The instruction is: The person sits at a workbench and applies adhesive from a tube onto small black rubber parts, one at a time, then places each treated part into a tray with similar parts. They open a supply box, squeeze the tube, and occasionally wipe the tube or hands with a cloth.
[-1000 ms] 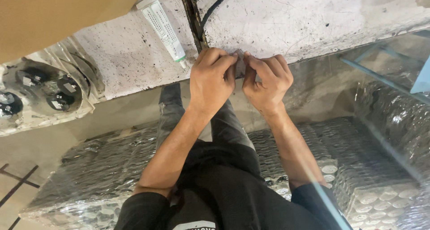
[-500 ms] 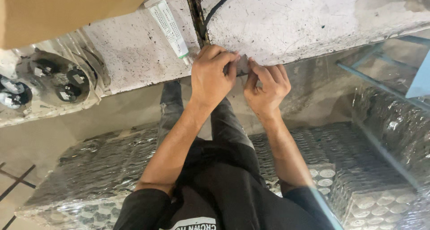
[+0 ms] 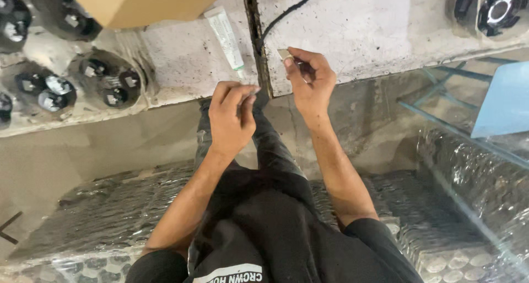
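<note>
- Two bare hands in view, arms reaching out from a black-clad lap at bottom; person sits on plastic-wrapped packs [image 3: 99, 217] of small round parts.
- Left hand [image 3: 231, 117]: thumb and fingers pinched together just below the table edge, apparently on something tiny near the fingertips; too small to tell what, or if anything is there.
- Right hand [image 3: 309, 82]: raised over the table edge, thumb and forefinger gripping a small pale piece [image 3: 285, 54], flat and tab-like; the other fingers curl loosely.
- Hands sit apart, either side of the dark gap [image 3: 254, 40] between the two slabs of the speckled white worktop [image 3: 374, 35].
- Step, judged: small piece just separated or picked up and being handled at fingertip level; any next move would call for a fine pinch and bringing both hands close together.
- Farther: white tube [image 3: 226, 38] lying on the slab left of the gap, nozzle toward the person; black cable [image 3: 286, 10] running up from the gap.
- Bagged black round parts [image 3: 104, 84] at left, cardboard box [image 3: 143, 2] cut off at top, another black round part [image 3: 490, 7] top right, blue sheet [image 3: 504, 104] cut off at right.
- Hard to make out: the piece's material, the left fingertips' contents.
</note>
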A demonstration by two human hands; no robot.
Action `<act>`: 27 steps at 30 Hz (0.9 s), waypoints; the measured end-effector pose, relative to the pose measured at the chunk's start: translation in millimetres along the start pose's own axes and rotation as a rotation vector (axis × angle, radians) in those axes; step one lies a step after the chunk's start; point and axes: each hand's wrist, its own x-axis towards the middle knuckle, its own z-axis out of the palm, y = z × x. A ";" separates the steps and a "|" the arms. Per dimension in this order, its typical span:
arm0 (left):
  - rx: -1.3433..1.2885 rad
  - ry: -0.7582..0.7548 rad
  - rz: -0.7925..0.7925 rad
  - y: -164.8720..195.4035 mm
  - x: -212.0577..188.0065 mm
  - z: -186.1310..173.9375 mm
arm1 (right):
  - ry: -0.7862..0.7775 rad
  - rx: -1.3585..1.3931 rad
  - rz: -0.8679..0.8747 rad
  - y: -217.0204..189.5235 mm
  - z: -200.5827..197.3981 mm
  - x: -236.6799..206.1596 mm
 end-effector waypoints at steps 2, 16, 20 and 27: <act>-0.002 0.011 -0.065 0.7 -10.2 -21.9 | -0.049 0.003 0.013 -9.6 25.6 16.3; 0.290 -0.415 -0.489 -114.6 -107.7 -82.8 | -0.716 -1.143 -1.184 -52.3 88.8 43.2; 0.529 -0.603 -0.382 -136.6 -154.7 -116.2 | -0.805 -0.717 -0.772 -48.4 91.2 12.0; 0.210 -0.099 0.302 -61.8 -127.4 -151.8 | -0.920 -0.114 0.214 -56.8 76.8 -109.2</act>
